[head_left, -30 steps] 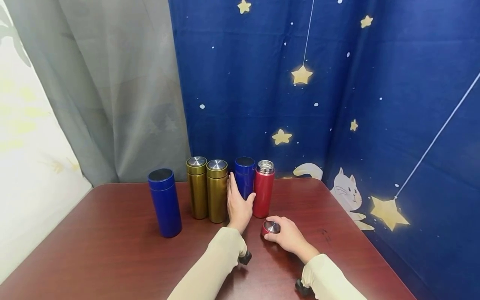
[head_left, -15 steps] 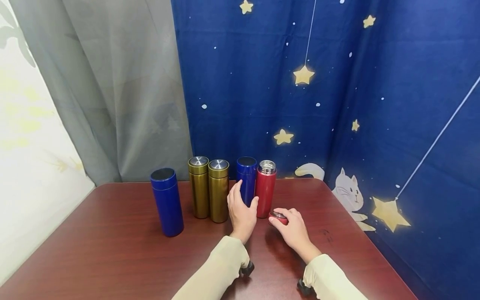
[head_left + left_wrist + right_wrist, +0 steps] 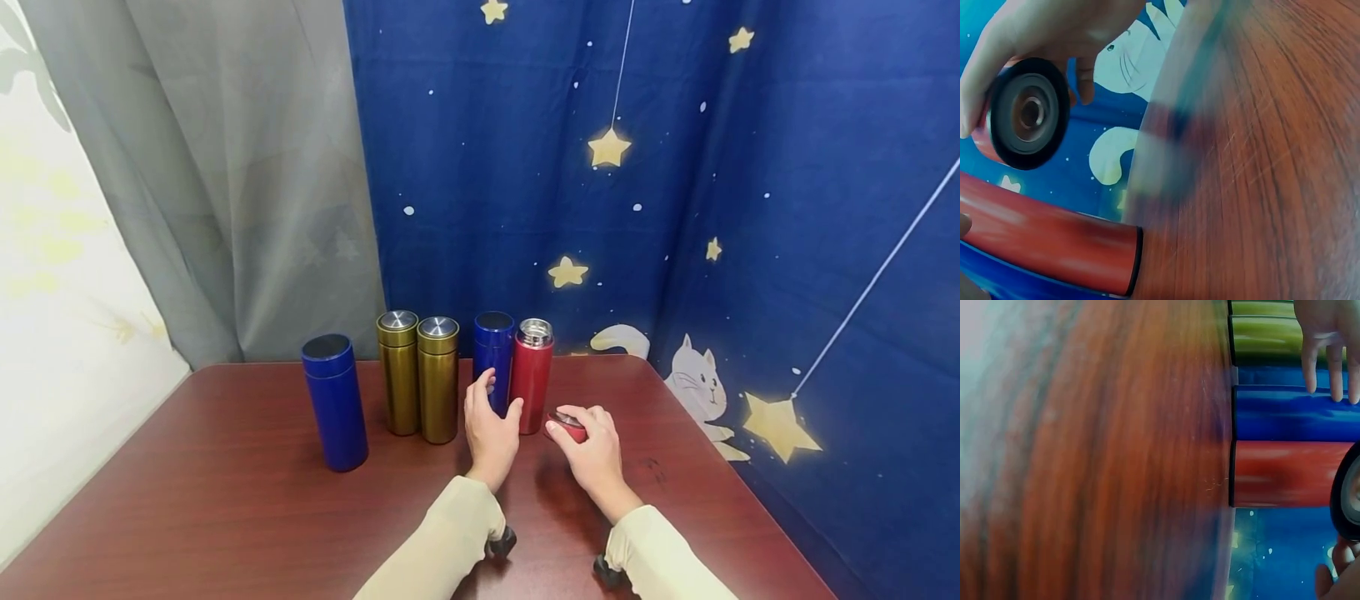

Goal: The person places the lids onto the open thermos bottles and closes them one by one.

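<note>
My right hand (image 3: pixel 597 454) pinches a red flask lid (image 3: pixel 567 427) with a steel top between thumb and fingers, raised above the table. The lid's dark-rimmed underside (image 3: pixel 1030 114) shows in the left wrist view. Just behind and left of it stands the red flask (image 3: pixel 532 379), upright and uncapped, its steel mouth bare. My left hand (image 3: pixel 492 433) hovers in front of the capped blue flask (image 3: pixel 493 342), thumb apart from the loosely bent fingers and near the red flask's side. In the right wrist view, the left hand's fingertips (image 3: pixel 1336 397) overlap the blue flask.
Left of my left hand, two capped gold flasks (image 3: pixel 438 383) stand side by side. Another capped blue flask (image 3: pixel 336 408) is farther left. All rest on a reddish-brown wooden table (image 3: pixel 225 500). Behind it hang a grey curtain (image 3: pixel 285 167) and a blue star-patterned curtain (image 3: pixel 495 167).
My right hand has lifted the red lid off the table and brought it closer to the red flask. The left hand has moved right, away from the gold flasks.
</note>
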The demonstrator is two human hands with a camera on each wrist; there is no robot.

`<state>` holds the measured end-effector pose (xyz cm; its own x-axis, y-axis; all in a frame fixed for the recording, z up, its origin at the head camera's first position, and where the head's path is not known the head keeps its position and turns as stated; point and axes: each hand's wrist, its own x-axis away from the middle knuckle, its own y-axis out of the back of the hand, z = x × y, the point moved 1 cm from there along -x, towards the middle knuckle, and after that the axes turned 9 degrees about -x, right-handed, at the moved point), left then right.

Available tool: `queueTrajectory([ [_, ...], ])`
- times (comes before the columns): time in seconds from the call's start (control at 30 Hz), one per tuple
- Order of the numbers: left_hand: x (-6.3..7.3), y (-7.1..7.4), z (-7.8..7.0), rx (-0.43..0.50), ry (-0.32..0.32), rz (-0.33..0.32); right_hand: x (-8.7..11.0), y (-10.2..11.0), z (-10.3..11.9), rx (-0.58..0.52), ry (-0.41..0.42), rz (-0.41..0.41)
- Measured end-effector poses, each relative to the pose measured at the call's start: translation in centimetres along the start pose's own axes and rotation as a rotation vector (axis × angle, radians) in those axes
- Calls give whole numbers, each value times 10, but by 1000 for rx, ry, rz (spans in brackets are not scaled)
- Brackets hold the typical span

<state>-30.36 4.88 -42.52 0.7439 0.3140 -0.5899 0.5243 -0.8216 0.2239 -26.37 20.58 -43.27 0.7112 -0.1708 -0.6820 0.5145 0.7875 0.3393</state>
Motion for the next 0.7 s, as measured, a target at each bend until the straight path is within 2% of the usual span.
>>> queueTrajectory([
  [0.37, 6, -9, -7, 87, 47, 141, -2, 1, -1, -29, 75, -118],
  [0.7, 1, -17, -18, 14, 69, 200, -6, 3, -3, -41, 130, -174],
])
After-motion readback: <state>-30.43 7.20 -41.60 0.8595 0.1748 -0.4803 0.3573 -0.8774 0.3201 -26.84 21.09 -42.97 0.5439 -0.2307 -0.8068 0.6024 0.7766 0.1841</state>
